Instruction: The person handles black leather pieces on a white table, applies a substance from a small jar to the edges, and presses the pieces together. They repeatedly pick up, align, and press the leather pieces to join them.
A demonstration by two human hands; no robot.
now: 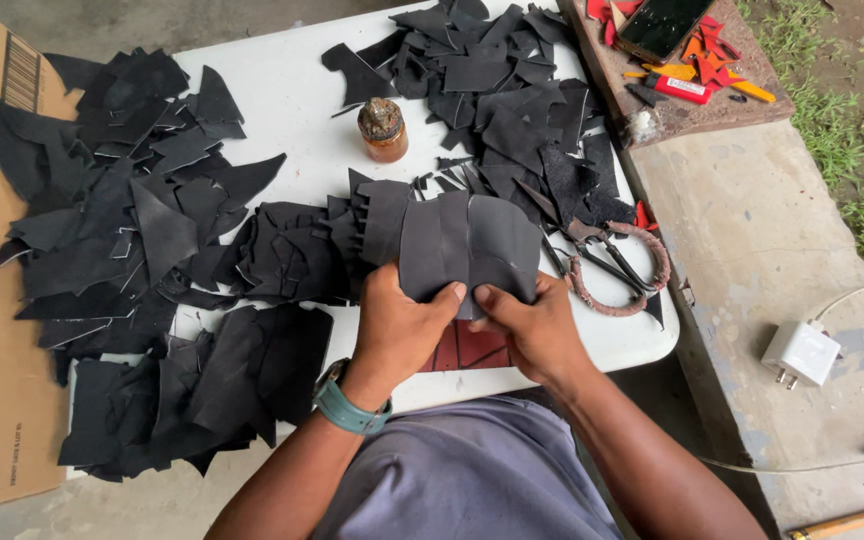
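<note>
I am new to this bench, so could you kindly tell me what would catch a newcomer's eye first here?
First, the two hands at the near edge: the left hand and right hand together grip a curved dark grey leather piece. Around them, heaps of black leather offcuts cover the white table. Just right of the hands lie large scissors with cord-wrapped handles, and a small brown jar stands behind.

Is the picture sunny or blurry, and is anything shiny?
Head view: soft, even daylight with only faint shadows; both hands and the black leather piece look sharp; the phone screen shows pale glare; the table edges bend slightly near the corners.
</note>
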